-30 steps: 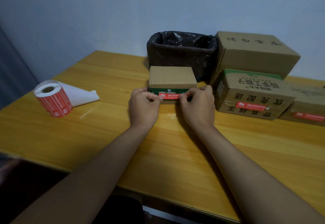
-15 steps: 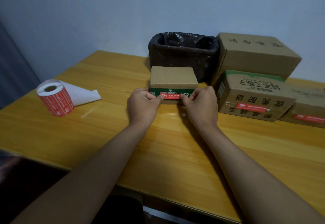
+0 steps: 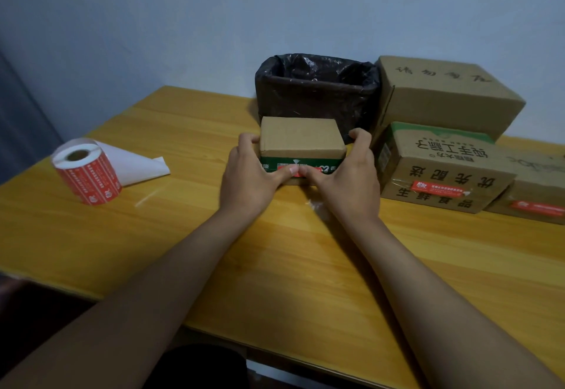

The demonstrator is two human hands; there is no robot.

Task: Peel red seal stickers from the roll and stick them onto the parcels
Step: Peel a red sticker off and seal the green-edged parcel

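A small cardboard parcel [image 3: 299,138] with a green band on its front stands at the middle of the wooden table [image 3: 275,266]. My left hand [image 3: 249,179] holds its left side and my right hand [image 3: 348,179] its right side, fingers curled round the ends. Both thumbs meet on the front face and press a red seal sticker [image 3: 298,174], mostly hidden under them. The roll of red stickers [image 3: 87,171] stands on the table to the left, with a white tail of backing paper [image 3: 137,165] trailing right.
A box lined with a black bag [image 3: 318,89] stands right behind the small parcel. To the right are three cardboard parcels: a large one [image 3: 443,95] at the back, one with printed characters and a red sticker [image 3: 440,171], another [image 3: 535,199] at the edge.
Both hands have spread from pinching the sticker's ends to gripping the parcel's sides, and the thumbs have slid together to the middle of the sticker.
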